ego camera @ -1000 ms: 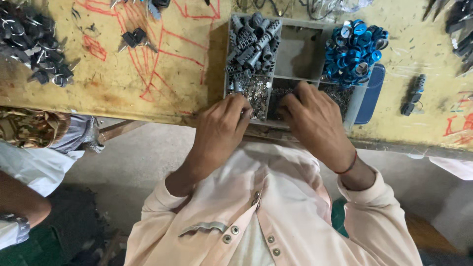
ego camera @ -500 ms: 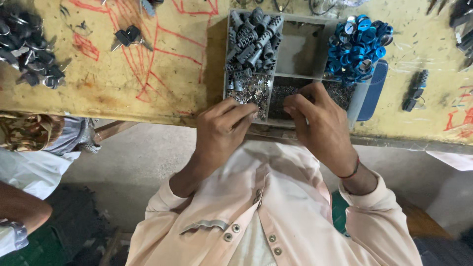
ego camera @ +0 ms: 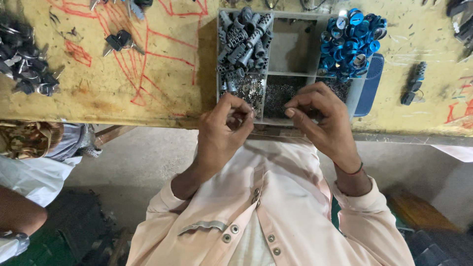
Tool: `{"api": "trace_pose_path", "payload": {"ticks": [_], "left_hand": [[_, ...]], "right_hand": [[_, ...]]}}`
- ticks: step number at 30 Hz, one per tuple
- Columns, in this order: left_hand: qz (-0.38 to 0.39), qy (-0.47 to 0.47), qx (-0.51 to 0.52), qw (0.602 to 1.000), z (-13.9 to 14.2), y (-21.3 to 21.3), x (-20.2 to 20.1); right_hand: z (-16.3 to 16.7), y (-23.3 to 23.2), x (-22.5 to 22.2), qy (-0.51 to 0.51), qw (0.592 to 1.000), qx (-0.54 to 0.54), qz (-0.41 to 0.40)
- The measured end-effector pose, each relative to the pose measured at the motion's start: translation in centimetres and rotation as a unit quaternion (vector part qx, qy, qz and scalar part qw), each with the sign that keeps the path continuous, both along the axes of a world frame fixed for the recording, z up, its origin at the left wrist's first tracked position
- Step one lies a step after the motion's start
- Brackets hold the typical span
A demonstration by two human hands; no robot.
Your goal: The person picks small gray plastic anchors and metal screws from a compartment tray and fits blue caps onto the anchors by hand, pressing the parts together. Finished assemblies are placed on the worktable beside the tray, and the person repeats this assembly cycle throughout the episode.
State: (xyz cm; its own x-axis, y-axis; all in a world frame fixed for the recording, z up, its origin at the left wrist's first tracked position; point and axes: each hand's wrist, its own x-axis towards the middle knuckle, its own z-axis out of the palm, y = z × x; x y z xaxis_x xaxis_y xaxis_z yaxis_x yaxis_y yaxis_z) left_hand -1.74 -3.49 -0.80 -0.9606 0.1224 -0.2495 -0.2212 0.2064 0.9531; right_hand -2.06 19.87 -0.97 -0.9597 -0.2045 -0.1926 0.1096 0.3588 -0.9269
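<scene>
Pinching tiny, indistinct metal bits, left hand (ego camera: 224,130) and right hand (ego camera: 320,118) are hovering over the grey divided tray (ego camera: 288,74) near the yellow tabletop (ego camera: 162,88) edge.

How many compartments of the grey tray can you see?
4. Top left holds grey cylinders, top middle is bare, bottom left holds small metal bits, bottom middle holds dark bits. Blue caps and hands may hide more.

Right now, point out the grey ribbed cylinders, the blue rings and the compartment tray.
grey ribbed cylinders (ego camera: 242,37): head view, middle of the heap.
blue rings (ego camera: 352,44): head view, centre of the pile.
compartment tray (ego camera: 290,74): head view, bare divider wall between compartments.
</scene>
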Motion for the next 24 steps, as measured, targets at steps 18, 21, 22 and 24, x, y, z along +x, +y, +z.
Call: {"api": "trace_pose_path", "payload": {"ticks": [18,21,22,24], "left_hand": [[0.019,-0.059,0.025,0.998,-0.2,-0.4,0.1],[0.014,-0.07,0.039,0.997,-0.5,-0.6,0.3],[0.009,-0.065,0.04,0.997,-0.6,-0.7,0.3],[0.017,-0.034,0.03,0.999,-1.0,-0.6,0.5]], "right_hand": [[-0.4,-0.2,0.3,-0.056,0.997,-0.045,-0.031],[-0.4,-0.4,0.3,-0.019,0.999,-0.042,-0.029],[-0.3,-0.5,0.3,-0.024,0.998,-0.043,-0.027],[-0.3,-0.5,0.2,-0.036,0.998,-0.046,-0.022]]}}
